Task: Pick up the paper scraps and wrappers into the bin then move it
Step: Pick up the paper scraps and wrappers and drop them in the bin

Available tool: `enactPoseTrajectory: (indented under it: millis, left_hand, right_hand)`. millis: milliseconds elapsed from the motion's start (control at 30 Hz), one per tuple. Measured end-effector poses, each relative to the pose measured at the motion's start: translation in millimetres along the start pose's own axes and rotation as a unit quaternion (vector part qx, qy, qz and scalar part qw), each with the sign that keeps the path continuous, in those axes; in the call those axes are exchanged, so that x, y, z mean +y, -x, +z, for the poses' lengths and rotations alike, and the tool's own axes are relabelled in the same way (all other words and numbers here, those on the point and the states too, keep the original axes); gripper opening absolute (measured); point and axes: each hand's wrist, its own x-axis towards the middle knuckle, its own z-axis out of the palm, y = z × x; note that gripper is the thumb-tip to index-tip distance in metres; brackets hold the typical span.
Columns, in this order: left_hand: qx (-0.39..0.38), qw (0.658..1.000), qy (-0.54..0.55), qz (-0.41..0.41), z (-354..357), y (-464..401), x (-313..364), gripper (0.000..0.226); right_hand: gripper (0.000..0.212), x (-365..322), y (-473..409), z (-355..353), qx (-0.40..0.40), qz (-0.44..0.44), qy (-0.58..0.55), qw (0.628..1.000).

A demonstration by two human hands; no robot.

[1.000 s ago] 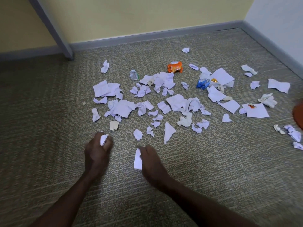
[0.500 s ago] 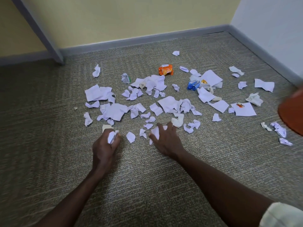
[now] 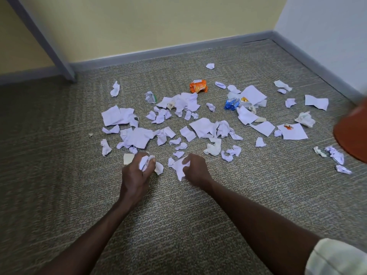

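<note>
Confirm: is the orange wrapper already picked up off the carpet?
No, the orange wrapper lies on the carpet near the far wall, well beyond both hands.

Two hands (image 3: 139, 171), three coloured wrappers (image 3: 198, 87), dozens of paper scraps (image 3: 202, 127).

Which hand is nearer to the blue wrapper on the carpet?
Right. The right hand, gripping a white paper scrap, lies below-left of the blue wrapper. The left hand, holding crumpled paper, sits farther left still.
</note>
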Motion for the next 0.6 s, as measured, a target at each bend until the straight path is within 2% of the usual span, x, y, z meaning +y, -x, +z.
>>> enactPoseTrajectory:
  millis: [167, 300, 367, 433, 500, 600]
  left_hand:
    - [-0.014, 1.0, 0.02, -0.004, -4, -8, 12, 0.012]
    - [-0.036, 0.998, 0.042, 0.015, -3, -23, 30, 0.014]
    - [-0.054, 0.996, 0.064, 0.016, 1, -33, 47, 0.018]
    - [-0.076, 0.994, 0.077, -0.005, 8, -43, 69, 0.028]
    - [-0.097, 0.991, 0.092, -0.024, 18, -54, 94, 0.048]
    - [-0.15, 0.968, 0.19, -0.068, 36, -69, 135, 0.058]
  right_hand:
    - [0.012, 1, 5, -14, 0.016, 0.096, -0.122, 0.988]
    - [0.003, -2, 7, -39, 0.046, 0.121, -0.186, 0.974]
    - [0.009, -7, 9, -58, 0.046, 0.128, -0.261, 0.956]
    - [0.013, -10, 11, -78, 0.049, 0.129, -0.338, 0.931]
    - [0.018, -16, 15, -103, 0.061, 0.124, -0.397, 0.907]
    - [0.014, -23, 30, -144, 0.082, 0.115, -0.453, 0.88]
